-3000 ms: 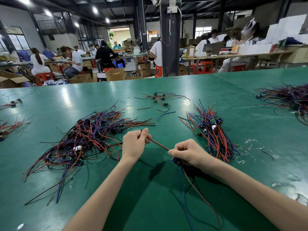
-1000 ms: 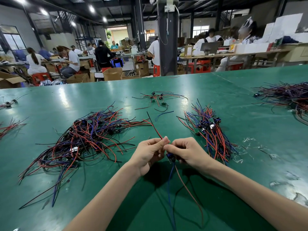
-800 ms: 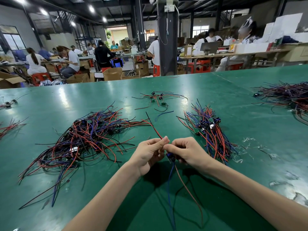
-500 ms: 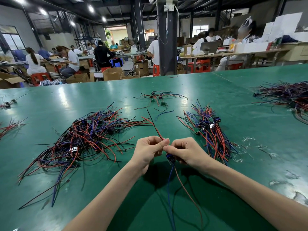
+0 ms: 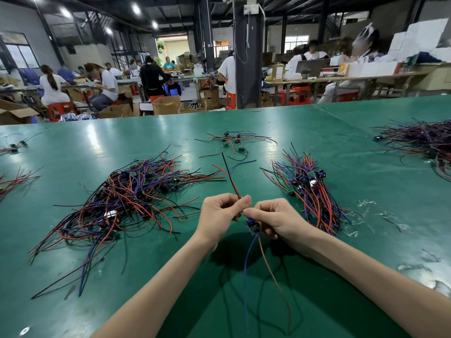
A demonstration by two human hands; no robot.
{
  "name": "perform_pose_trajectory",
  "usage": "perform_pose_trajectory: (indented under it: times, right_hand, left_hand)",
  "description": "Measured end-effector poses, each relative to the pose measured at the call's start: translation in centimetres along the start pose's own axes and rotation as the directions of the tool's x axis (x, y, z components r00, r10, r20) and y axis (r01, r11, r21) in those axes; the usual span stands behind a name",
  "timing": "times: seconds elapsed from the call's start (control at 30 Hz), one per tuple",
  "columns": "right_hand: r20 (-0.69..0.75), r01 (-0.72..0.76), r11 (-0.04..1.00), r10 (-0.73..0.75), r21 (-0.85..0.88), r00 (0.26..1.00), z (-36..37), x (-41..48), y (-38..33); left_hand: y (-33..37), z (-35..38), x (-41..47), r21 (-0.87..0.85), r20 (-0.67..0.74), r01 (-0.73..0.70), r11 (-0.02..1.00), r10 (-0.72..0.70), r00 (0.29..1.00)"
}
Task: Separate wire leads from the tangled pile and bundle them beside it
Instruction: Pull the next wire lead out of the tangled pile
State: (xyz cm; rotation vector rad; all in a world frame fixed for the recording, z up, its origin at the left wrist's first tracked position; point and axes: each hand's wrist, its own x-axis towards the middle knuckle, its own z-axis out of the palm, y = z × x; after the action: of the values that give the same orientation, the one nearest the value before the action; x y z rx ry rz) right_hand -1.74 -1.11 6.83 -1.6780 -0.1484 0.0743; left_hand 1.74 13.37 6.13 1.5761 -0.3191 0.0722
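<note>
L hand [image 5: 220, 214] pinches lead [image 5: 230, 181], R hand [image 5: 273, 219] grips its board [image 5: 252, 226] betw. pile [image 5: 131, 198] & bundle [image 5: 310, 191].

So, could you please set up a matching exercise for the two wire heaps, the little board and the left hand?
Things:
1. tangled pile
2. tidy bundle
3. small board
4. left hand

Places or states:
A. held by the right hand
B. on the table, right of both hands
C. on the table, left of both hands
D. pinching the red and black wires

Pairs: 1-C, 2-B, 3-A, 4-D
</note>
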Motion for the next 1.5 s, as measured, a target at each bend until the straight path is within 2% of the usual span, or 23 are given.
perform_pose_trajectory:
  times: [0.13,0.27,0.4,0.6,0.67,0.77,0.87,0.93,1.03,1.13,1.17,1.2,1.23,1.33,1.43,1.5]
  right_hand:
    - [-0.002,0.002,1.000,-0.002,0.000,1.000,-0.1,-0.1,0.0]
    - [0.011,-0.005,1.000,0.005,0.025,1.000,0.0,-0.1,0.1]
    - [0.024,-0.032,0.999,0.031,0.024,0.999,0.1,-0.2,0.2]
    - [0.018,-0.060,0.997,0.059,0.051,0.998,0.2,0.0,0.3]
    - [0.018,-0.054,0.997,0.053,0.057,0.998,0.2,0.0,0.3]
    - [0.032,-0.042,0.997,0.040,0.059,0.999,0.2,0.0,0.2]
    - [0.037,-0.038,0.998,0.036,0.041,0.999,0.3,-0.1,0.2]
    - [0.042,-0.035,0.999,0.034,0.034,0.999,0.4,-0.2,0.3]
    - [0.048,-0.040,0.999,0.039,0.014,0.998,0.4,-0.4,0.3]
    - [0.047,-0.045,0.999,0.046,-0.019,0.998,0.6,-0.5,0.4]
    - [0.047,-0.044,0.999,0.045,-0.025,0.998,0.7,-0.5,0.4]
    - [0.046,-0.041,0.999,0.042,-0.023,0.998,0.6,-0.5,0.3]
    - [0.043,-0.038,0.999,0.038,-0.016,0.998,0.6,-0.6,0.2]
    - [0.037,-0.029,1.000,0.028,0.010,0.999,0.5,-0.5,-0.1]
    - [0.050,-0.026,1.000,0.025,0.009,0.998,0.7,-0.5,-0.1]
    - [0.057,-0.023,1.000,0.023,-0.005,0.998,0.8,-0.5,0.0]
  left_hand:
    - [0.1,0.0,0.0,-0.053,0.036,0.060,0.997,-0.058,0.998]
    - [0.1,-0.2,0.0,-0.004,0.057,0.042,0.999,-0.041,0.998]
    - [0.1,-0.6,-0.1,0.198,0.096,-0.105,0.975,0.087,0.992]
    - [0.0,-0.6,-0.1,0.407,0.086,-0.303,0.862,0.294,0.952]
    - [0.0,-0.7,0.1,0.353,0.054,-0.267,0.897,0.265,0.963]
    - [0.2,-1.0,0.6,0.140,-0.053,-0.094,0.986,0.102,0.993]
    - [-0.1,-1.1,0.9,-0.073,-0.083,0.065,0.995,-0.071,0.994]
    - [-0.3,-1.1,0.9,-0.077,-0.062,0.085,0.993,-0.090,0.994]
    - [-0.6,-1.3,0.9,0.211,-0.024,-0.067,0.975,0.074,0.997]
    - [-0.8,-1.5,0.8,0.506,0.057,-0.353,0.787,0.378,0.924]
    - [-0.9,-1.4,0.8,0.547,0.080,-0.418,0.726,0.452,0.889]
    - [-1.0,-1.4,0.8,0.550,0.080,-0.440,0.710,0.480,0.874]
    - [-0.9,-1.4,0.8,0.512,0.051,-0.414,0.753,0.455,0.889]
    - [-0.7,-1.8,1.3,0.269,-0.100,-0.176,0.947,0.209,0.973]
    - [-0.8,-2.3,1.9,0.032,-0.227,-0.024,0.999,0.031,0.973]
    - [-0.9,-2.6,2.2,-0.006,-0.248,0.016,1.000,-0.017,0.969]
